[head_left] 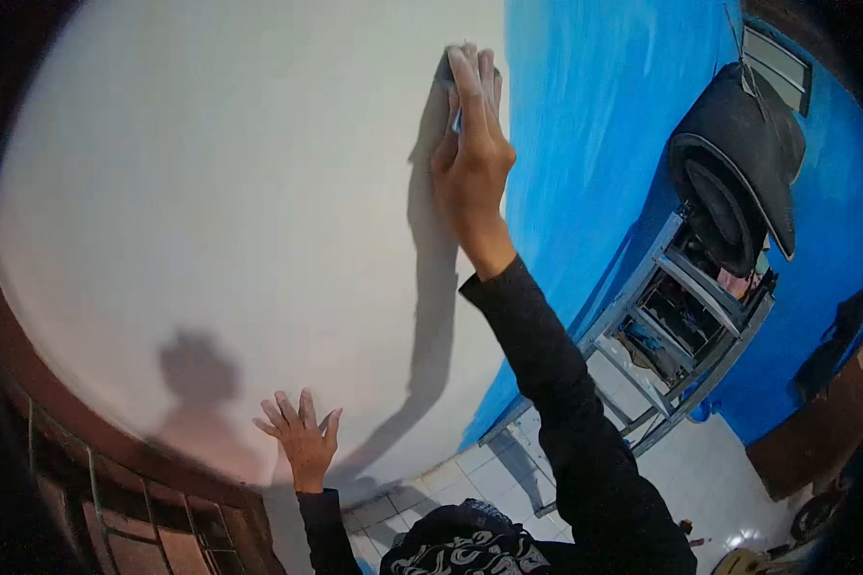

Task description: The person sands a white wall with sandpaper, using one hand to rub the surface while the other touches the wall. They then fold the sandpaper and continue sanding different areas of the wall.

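Observation:
My right hand is raised high on the pale wall, close to the edge of the blue paint. Its fingers point up and press together over something mostly hidden beneath them; only a small bluish bit shows by the thumb. Lower and to the left, my left hand rests against the same wall with its fingers spread, holding nothing. Both arms have dark sleeves, and the raised arm casts a long shadow on the wall.
A dark padded object hangs on the blue wall at right, above a grey metal rack holding assorted items. A brown panel stands at lower right over white floor tiles. Metal bars are at lower left. Patterned dark cloth shows at the bottom.

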{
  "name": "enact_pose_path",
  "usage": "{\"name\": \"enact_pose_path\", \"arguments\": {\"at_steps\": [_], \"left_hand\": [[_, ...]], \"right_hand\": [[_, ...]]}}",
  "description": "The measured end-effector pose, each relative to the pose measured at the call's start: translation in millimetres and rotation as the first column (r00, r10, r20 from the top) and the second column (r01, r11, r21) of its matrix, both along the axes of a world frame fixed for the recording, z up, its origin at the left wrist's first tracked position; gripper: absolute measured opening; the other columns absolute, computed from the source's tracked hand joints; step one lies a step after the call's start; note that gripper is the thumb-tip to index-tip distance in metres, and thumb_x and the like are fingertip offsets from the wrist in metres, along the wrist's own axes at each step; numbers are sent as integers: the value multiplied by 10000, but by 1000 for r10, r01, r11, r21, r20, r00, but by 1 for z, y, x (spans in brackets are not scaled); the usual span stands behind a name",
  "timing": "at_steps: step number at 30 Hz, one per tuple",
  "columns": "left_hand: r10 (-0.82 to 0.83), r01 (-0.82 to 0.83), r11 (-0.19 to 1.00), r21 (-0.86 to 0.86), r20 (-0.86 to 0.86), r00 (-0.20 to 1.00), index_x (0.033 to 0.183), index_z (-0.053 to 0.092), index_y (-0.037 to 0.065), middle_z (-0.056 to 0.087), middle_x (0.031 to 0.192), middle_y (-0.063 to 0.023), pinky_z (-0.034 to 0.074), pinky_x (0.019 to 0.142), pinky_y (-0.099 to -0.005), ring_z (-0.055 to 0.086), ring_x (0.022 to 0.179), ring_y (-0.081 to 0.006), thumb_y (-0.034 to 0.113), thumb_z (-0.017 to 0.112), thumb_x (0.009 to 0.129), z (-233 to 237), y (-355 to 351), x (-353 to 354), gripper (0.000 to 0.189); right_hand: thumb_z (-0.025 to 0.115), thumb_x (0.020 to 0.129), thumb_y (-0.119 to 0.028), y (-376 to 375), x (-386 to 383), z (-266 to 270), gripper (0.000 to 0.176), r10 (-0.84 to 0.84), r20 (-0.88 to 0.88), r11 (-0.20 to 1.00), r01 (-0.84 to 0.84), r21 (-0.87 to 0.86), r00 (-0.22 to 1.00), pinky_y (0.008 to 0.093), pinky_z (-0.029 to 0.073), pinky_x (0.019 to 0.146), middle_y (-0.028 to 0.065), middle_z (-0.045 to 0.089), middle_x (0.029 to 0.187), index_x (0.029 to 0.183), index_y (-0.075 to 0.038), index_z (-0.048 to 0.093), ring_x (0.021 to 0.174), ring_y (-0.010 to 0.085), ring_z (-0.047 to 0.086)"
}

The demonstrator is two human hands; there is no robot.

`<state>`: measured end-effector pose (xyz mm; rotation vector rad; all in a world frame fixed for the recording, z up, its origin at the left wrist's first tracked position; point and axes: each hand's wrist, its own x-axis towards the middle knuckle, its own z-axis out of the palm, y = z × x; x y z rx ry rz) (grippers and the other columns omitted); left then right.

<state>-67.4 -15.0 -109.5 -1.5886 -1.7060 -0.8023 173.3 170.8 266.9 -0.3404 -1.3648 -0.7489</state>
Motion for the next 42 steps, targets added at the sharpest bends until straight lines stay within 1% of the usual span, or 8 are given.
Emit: {"name": "enact_pose_path", "arguments": {"at_steps": [5,11,16,23,28,30,35,42], "left_hand": [[46,-47,997,-58,-30,998,1619,216,169,-8,1685,-227,-15,1131,-792,-56,1521,-528,567,639,942,-3,-1,1,892],[5,-6,1000,-27,-35,999,1628,179,190,-10,1685,-227,-10,1132,-791,-34,1517,-541,533,611,971,-7,1,0,857],[58,-59,998,-22,-47,997,1612,207,160,1,1680,-246,1,1130,-793,-30,1511,-556,519,595,985,-12,2,3,820],[56,-60,996,-72,-48,997,1580,292,143,13,1672,-261,7,1125,-792,-28,1501,-571,555,607,967,-22,-2,1,803],[27,-28,998,-55,-21,999,1574,330,166,22,1668,-265,1,1121,-789,-30,1493,-583,583,633,944,-20,-1,2,814],[44,-48,997,-66,-61,997,1566,337,86,-29,1674,-265,-23,1125,-793,-88,1496,-576,595,617,944,-22,0,-1,851],[30,-34,999,-42,-95,995,1608,226,116,-46,1673,-260,-30,1130,-788,-113,1500,-560,589,630,938,-18,-3,-2,914],[52,-56,996,-73,-52,997,1604,238,118,-47,1672,-258,-8,1122,-803,-101,1497,-569,588,639,931,-18,-1,1,913]], "right_hand": [[495,859,194,-1,6,34,679,21,39,1000,-21,5,999,426,545,1038,197,528,1459,1462,-120,511,1378,349,459],[484,875,215,1,12,-28,654,98,96,991,-88,-105,990,441,413,1163,156,517,1489,1448,-97,534,1435,353,391],[485,820,218,1,11,47,780,121,101,993,-120,-20,987,481,431,1143,158,490,1509,1494,-174,493,1431,371,379],[483,928,136,1,10,-49,644,5,88,991,7,-136,996,493,427,1143,151,489,1512,1512,-135,465,1425,367,398],[537,943,98,9,12,23,610,40,80,999,-41,19,996,489,352,1193,167,514,1481,1495,-155,484,1424,352,396],[538,944,97,8,10,30,605,28,73,999,-30,25,997,491,362,1187,172,525,1467,1493,-154,487,1417,354,406],[557,955,71,-7,11,-21,581,30,68,993,-22,-117,997,498,381,1176,189,543,1445,1488,-152,495,1405,346,431],[495,787,220,1,8,24,776,56,54,998,-54,-23,997,485,382,1177,208,524,1462,1486,-118,487,1411,358,423]]}}
